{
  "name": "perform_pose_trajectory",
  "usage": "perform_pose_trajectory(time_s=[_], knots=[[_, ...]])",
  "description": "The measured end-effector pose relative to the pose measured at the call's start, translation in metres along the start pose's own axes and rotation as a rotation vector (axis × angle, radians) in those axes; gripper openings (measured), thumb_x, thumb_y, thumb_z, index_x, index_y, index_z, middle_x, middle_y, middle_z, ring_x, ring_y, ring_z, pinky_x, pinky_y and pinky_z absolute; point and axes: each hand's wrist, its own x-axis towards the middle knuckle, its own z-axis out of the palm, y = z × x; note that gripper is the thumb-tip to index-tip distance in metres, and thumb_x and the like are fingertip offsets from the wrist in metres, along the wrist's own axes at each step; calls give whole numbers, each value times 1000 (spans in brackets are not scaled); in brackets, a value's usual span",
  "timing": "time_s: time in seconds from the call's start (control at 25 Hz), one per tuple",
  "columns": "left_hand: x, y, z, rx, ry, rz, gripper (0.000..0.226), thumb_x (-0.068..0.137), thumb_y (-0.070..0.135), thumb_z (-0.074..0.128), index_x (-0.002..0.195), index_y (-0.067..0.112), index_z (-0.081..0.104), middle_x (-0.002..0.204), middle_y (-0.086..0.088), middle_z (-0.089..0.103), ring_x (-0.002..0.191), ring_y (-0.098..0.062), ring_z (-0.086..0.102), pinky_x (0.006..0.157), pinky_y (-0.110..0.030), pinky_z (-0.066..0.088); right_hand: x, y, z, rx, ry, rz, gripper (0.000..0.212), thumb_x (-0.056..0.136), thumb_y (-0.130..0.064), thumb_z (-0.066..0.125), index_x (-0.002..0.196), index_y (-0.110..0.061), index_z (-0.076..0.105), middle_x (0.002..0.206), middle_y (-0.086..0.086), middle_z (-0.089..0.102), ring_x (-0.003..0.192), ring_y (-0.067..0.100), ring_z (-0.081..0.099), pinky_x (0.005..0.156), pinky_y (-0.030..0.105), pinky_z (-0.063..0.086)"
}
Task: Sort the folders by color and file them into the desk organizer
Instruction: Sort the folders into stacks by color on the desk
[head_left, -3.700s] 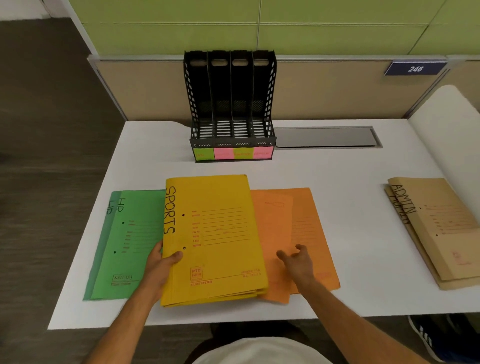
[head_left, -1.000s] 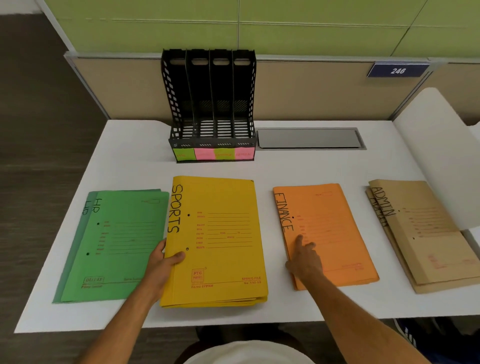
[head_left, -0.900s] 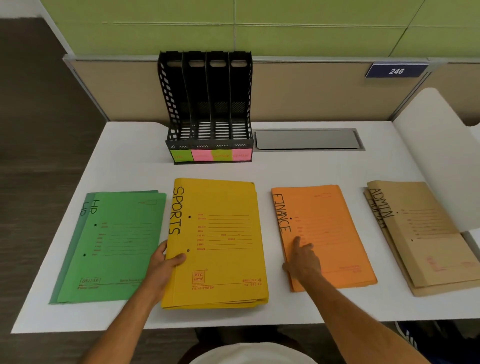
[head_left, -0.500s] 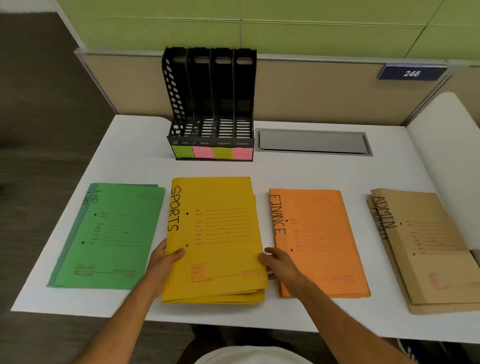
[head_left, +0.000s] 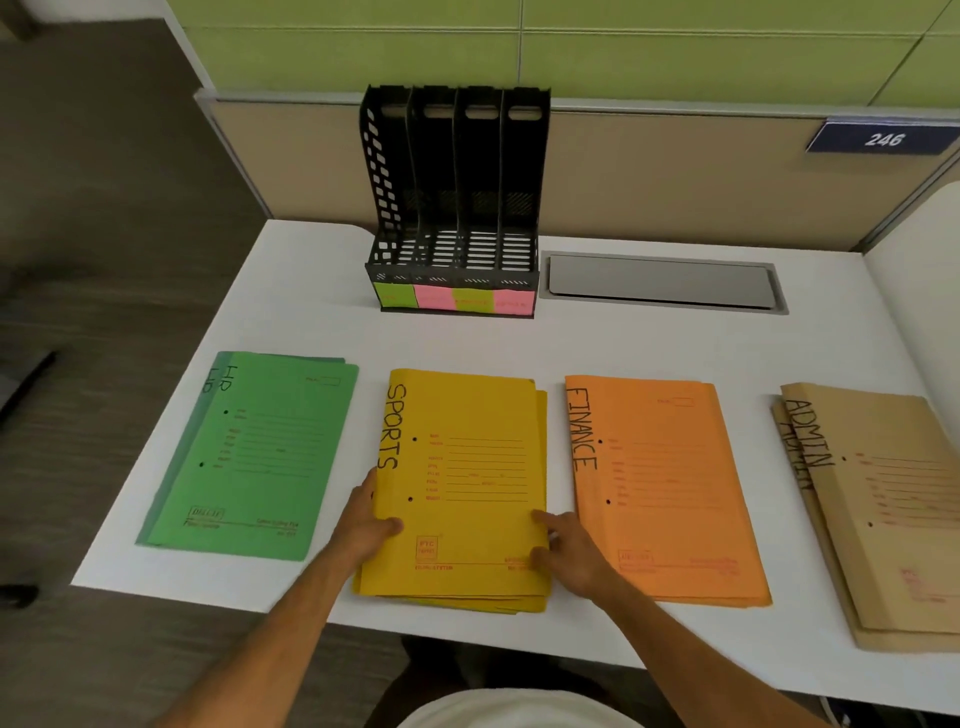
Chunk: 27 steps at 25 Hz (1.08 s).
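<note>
The folders were matt card with a faintly rough paper look: the green HR stack (head_left: 249, 457), the yellow SPORTS stack (head_left: 462, 467), the orange FINANCE stack (head_left: 670, 483) and the brown ADMIN stack (head_left: 893, 509), this last like plain kraft board. The counter (head_left: 311, 322) had a smooth white laminate face with a dull sheen. The desk organizer (head_left: 457, 197) was black moulded plastic, perforated and slatted, semi-matt, with paper sticky notes (head_left: 457, 299) in green and pink on its front lip. The cable hatch (head_left: 660, 280) looked like brushed grey metal. The partition (head_left: 675, 171) behind seemed beige cloth, the floor (head_left: 104, 208) dark wood-grain.
</note>
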Motion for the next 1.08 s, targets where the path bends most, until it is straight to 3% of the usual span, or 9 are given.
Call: perform_pose_trajectory(time_s=[0.12,0.28,0.4,0.56,0.84,1.08], knots=[[-2,-4,-3,-23,-59,-2,93,84,-4,74,157,25,24,143,-7,53,131,-31,51,108,-55,44,-2,2,5,-119,-56,15,62,96,-23,61,151,-14,36,133,7,33,128,27,43,111,34,39],[-2,-9,-7,123,-72,-52,99,92,7,69,161,22,0,157,-10,35,141,-30,39,116,-48,35,-4,2,12,-198,-79,-1,61,98,-31,57,153,-18,33,154,5,20,140,26,34,117,36,34],[-4,-9,-7,246,17,-26,92,93,16,68,161,18,6,157,-13,34,142,-30,37,116,-44,34,-5,-4,15,-200,38,14,58,98,-29,57,151,-15,36,156,6,26,138,25,39,112,35,38],[-1,-15,-22,294,133,79,82,94,22,68,159,18,19,162,-9,28,146,-26,31,119,-42,29,-2,-24,21,-272,214,-57,59,98,-23,56,152,-13,35,156,9,35,142,25,35,116,35,32],[17,-34,-92,342,85,252,82,93,24,69,159,22,20,165,-3,21,150,-20,23,122,-36,19,23,-94,80,-383,168,-218,73,99,-32,56,159,-19,16,167,-2,15,155,19,2,124,34,11],[33,-85,-187,352,161,273,80,91,17,71,157,17,26,159,-4,35,144,-20,34,116,-27,22,67,-154,170,-323,122,-305,75,99,-35,56,159,-17,14,167,-5,6,154,13,-7,124,30,7]])
